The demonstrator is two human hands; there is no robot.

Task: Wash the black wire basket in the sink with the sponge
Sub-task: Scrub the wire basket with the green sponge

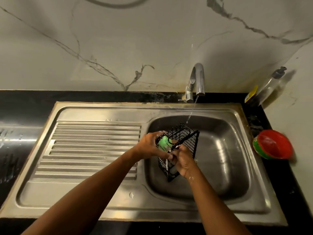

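The black wire basket (pixel 185 141) is tilted over the left part of the steel sink bowl (pixel 225 160). My left hand (pixel 150 146) presses a green sponge (pixel 164 141) against the basket's upper left side. My right hand (pixel 183 162) grips the basket's near edge from below and right, with white foam around the fingers. A thin stream of water from the chrome tap (pixel 197 82) falls onto the basket's far corner.
A ribbed steel draining board (pixel 91 148) lies left of the bowl. On the black counter at right stand a red and green bowl (pixel 272 145), a clear pump bottle (pixel 271 85) and a yellow packet (pixel 251 95). A marbled wall rises behind.
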